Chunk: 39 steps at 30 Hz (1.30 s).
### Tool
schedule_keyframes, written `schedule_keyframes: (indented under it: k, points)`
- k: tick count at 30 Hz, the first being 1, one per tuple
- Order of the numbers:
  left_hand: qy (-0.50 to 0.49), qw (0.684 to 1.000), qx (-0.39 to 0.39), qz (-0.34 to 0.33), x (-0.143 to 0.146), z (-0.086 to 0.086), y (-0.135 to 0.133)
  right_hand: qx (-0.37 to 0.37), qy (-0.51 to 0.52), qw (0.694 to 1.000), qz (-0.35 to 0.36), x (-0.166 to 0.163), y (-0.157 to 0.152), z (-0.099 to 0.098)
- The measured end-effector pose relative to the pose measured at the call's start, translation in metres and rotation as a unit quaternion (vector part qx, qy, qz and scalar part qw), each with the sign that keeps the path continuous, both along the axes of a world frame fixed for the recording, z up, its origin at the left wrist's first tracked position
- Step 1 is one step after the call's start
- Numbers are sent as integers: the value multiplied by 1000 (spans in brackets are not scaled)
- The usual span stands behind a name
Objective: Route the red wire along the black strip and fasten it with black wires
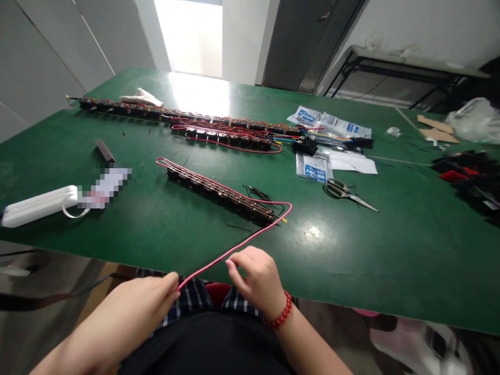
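Observation:
My left hand (160, 294) is closed around a red wire (213, 263) near the table's front edge; the wire's end is hidden in the fingers. From there the wire runs taut up to the right, then bends back along a strip of black modules with metal rails (221, 192) lying on the table. My right hand (255, 273), wearing a red bead bracelet (282, 312), hovers just beside the wire. Its fingers are loosely curled, with a gap between thumb and forefinger and nothing seen held. Loose black cable ties (260, 194) lie behind the strip.
Longer wired strips (230, 122) cross the back of the green table (390, 250). Scissors (351, 195) and plastic bags (312, 165) lie right of the strip. On the left are a white device (41, 205) and a dark bar (104, 151). Black parts (469, 179) sit far right.

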<state>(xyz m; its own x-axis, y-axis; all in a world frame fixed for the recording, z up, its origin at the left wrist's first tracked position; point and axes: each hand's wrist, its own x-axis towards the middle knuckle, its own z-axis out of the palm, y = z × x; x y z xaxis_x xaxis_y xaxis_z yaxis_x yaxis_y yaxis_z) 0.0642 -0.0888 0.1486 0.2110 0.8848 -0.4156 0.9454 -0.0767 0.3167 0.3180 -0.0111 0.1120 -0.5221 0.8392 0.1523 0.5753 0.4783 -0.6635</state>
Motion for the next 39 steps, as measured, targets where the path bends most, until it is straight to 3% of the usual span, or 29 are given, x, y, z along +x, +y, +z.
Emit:
schedule_keyframes:
  k: [3,5,6,8,10,12,14,16,19,23,26,28,31,33,35,39]
  points:
    - [-42,998,-30,-38,9,11,-16,-161,34,983,-85,6,-22,-6]
    - [-78,994,-44,-58,20,18,-16,-303,121,938,-119,10,-30,-13]
    - [-92,993,-42,-67,27,22,-13,-374,190,898,-130,10,-33,-15]
    - [-96,992,-4,-78,44,32,-3,-491,353,783,-148,8,-36,-13]
    - [-85,990,58,-100,64,44,11,-555,493,650,-162,5,-38,-3]
    - [-98,979,119,-132,85,58,22,-574,585,543,-183,6,-36,14]
    - [-119,965,161,-168,109,71,26,-557,647,477,-207,14,-33,32]
    - [-145,954,177,-195,133,80,26,-542,673,454,-220,29,-30,46]
    - [-170,951,156,-205,168,77,30,-509,677,476,-236,61,-29,56]
    - [-213,951,65,-216,200,43,74,-510,604,559,-249,100,-43,51]
    - [-236,966,60,-91,217,4,122,-514,490,649,-272,120,-59,40]
    - [-298,954,9,-31,228,-21,143,-494,386,720,-299,131,-68,32]
    - [-395,906,-151,19,245,-46,151,-379,193,841,-334,145,-75,22]
    - [-417,888,-191,34,255,-56,147,-277,79,897,-334,153,-76,18]
    - [-416,886,-199,42,263,-62,143,-223,12,920,-323,158,-76,16]
    - [-381,892,-240,42,271,-73,144,-225,-5,921,-319,162,-77,14]
